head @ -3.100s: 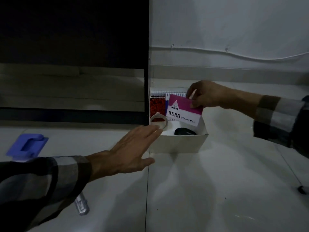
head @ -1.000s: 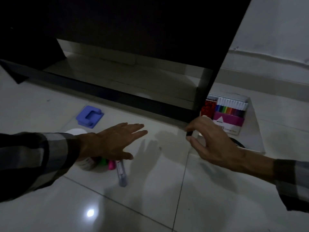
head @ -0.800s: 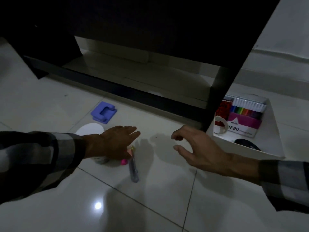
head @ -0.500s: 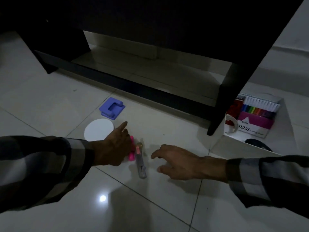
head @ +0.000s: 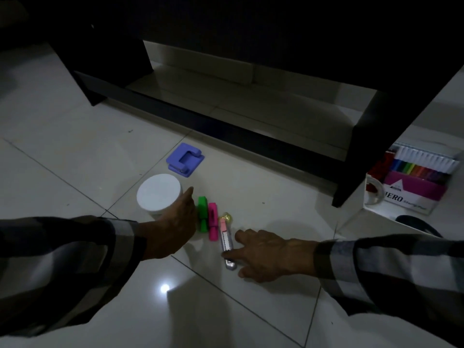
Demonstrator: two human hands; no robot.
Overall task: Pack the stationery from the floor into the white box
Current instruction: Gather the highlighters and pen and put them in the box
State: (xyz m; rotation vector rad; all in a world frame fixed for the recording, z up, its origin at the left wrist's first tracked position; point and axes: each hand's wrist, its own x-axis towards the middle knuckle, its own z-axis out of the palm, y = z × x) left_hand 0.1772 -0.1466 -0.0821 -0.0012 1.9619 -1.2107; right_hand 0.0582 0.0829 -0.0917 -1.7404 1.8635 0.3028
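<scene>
On the tiled floor lie a green highlighter (head: 202, 213), a pink highlighter (head: 213, 221), a small gold object (head: 226, 217) and a pink-and-grey utility knife (head: 226, 243). My left hand (head: 173, 226) rests against the green highlighter, beside a white round tub (head: 158, 191). My right hand (head: 266, 254) lies spread over the floor, its fingertips touching the knife's lower end. A purple hole punch (head: 185, 160) sits farther back. The white box (head: 376, 214) stands at the right edge, holding a marker set (head: 424, 164), a stamp pad carton (head: 411, 194) and a tape roll (head: 374, 193).
A dark piece of furniture (head: 276, 59) with a low open shelf stands behind the items; its right leg (head: 351, 172) comes down just left of the box. A bright light reflection (head: 164, 288) shows on the glossy tiles.
My right hand has let go of the stamp pad in the box and swung left to the knife. My left hand has come down beside the highlighters. The view has turned left.
</scene>
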